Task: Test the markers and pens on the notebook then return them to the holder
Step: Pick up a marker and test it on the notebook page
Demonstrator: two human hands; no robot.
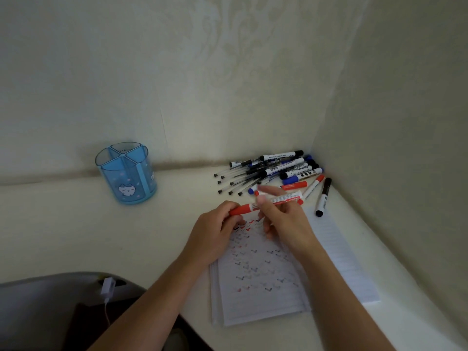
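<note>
Left hand [215, 234] pinches the red marker [286, 198] at its left end; right hand [286, 221] grips its barrel; marker lies crosswise above the notebook [266, 287].

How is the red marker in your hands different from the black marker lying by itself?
The red marker is gripped by the left hand and right hand; the black marker lies untouched. The red marker's cap is red, the black marker's black. Both have white barrels.

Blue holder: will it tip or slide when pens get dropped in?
The holder looks like thin translucent plastic, nothing visible inside: probably light, may slide on the smooth table. Wide for its height, so tipping seems unlikely.
</note>
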